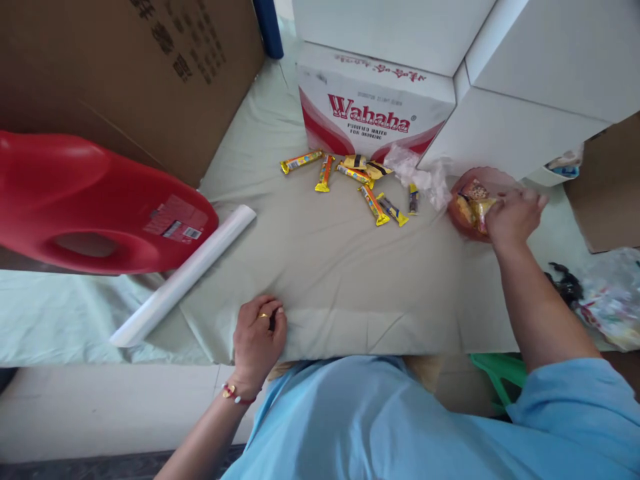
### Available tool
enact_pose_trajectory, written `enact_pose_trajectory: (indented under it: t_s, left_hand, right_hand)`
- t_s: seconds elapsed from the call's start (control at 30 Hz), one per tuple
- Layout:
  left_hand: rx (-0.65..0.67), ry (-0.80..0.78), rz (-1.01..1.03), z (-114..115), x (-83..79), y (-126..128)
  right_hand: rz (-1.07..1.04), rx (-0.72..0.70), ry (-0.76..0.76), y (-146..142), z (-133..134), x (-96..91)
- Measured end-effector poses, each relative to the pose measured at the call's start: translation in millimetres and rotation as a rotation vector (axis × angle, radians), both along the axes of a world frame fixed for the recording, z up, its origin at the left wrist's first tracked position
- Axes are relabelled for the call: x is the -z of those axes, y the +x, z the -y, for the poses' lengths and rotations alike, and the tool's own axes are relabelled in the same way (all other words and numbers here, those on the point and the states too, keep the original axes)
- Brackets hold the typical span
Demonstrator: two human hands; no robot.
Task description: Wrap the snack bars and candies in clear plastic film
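My right hand (pixel 517 217) reaches into a translucent reddish bowl (pixel 493 177), its fingers closed on a yellow wrapped snack (pixel 483 212). Other wrapped snacks (pixel 466 210) lie in the bowl beside it. At the front of the cloth-covered table, my left hand (pixel 259 333) rests with fingers curled in and nothing visible in them. Between the hands and farther back, several yellow-ended snack bars (pixel 373 204) lie scattered. Two yellow packets with dark bands (pixel 379 169) sit among them, and a crumpled clear plastic bag (pixel 425 179) lies left of the bowl.
A white-and-red Wahaha water carton (pixel 370 107) stands at the back, with white boxes (pixel 510 113) to its right. On the left are a red jug (pixel 125 180), a white roll (pixel 185 277) and a large brown carton (pixel 115 80). A plastic bag (pixel 613 300) lies at far right.
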State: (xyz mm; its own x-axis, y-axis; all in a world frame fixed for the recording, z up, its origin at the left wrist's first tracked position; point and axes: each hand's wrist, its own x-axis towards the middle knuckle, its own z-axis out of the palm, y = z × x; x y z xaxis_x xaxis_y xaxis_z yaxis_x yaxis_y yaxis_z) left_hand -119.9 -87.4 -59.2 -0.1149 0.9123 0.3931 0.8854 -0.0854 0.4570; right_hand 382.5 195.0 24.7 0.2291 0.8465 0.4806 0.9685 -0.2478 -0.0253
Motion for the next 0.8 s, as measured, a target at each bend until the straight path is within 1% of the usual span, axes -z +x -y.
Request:
enact_pose_trajectory:
  t_s: [0.07, 0.1, 0.17, 0.2, 0.23, 0.3, 0.37, 0.43, 0.5, 0.57, 0.63, 0.67, 0.7, 0.73, 0.8]
  left_hand:
    - [0.011, 0.0, -0.002, 0, -1.3, 0]
    - [0.014, -0.003, -0.001, 0, -1.8, 0]
    - [0.008, -0.012, 0.001, 0, -2.2, 0]
    - [0.002, -0.019, 0.002, 0, -2.2, 0]
    - [-0.004, -0.026, 0.004, 0, -2.2, 1]
    - [-0.019, -0.04, 0.015, -1, -2.1, 2]
    - [-0.032, -0.053, 0.037, -1, -2.3, 3]
    - [-0.038, -0.06, 0.064, -1, -2.4, 3]
    - [-0.037, -0.052, 0.083, 0, -2.2, 3]
    - [-0.034, -0.037, 0.096, 1, -1.6, 2]
    - [-0.035, -0.017, 0.117, 2, -0.8, 1]
    - [-0.033, -0.009, 0.132, 2, -0.6, 0]
    - [-0.03, -0.001, 0.144, 2, -0.5, 0]
    - [-0.024, 0.003, 0.152, 2, -0.7, -1]
    - [-0.006, -0.002, 0.151, 1, -1.5, -1]
  right_hand:
    - [-0.04, -0.093, -0.025, -23, -2, -8.3]
    - [-0.065, -0.187, -0.067, -37, -5, -9.8]
    - [-0.117, -0.346, -0.175, -66, -13, -6.4]
    - [-0.142, -0.376, -0.216, -79, -18, -2.1]
    - [-0.17, -0.369, -0.237, -92, -24, 3.2]
    - [-0.238, -0.299, -0.245, -110, -35, 14.2]
    - [-0.314, -0.243, -0.241, -121, -44, 21.8]
    - [-0.41, -0.244, -0.192, -126, -44, 25.0]
    - [-0.59, -0.277, -0.097, -129, -31, 26.6]
    - [-0.882, -0.331, -0.045, -131, -5, 30.1]
    - [-1.184, -0.389, -0.075, -134, 29, 37.5]
    - [-1.29, -0.411, -0.102, -134, 45, 42.2]
    - [-1.354, -0.42, -0.124, -134, 59, 47.1]
    - [-1.374, -0.41, -0.13, -133, 69, 51.5]
    - [-1.287, -0.354, -0.107, -129, 75, 58.0]
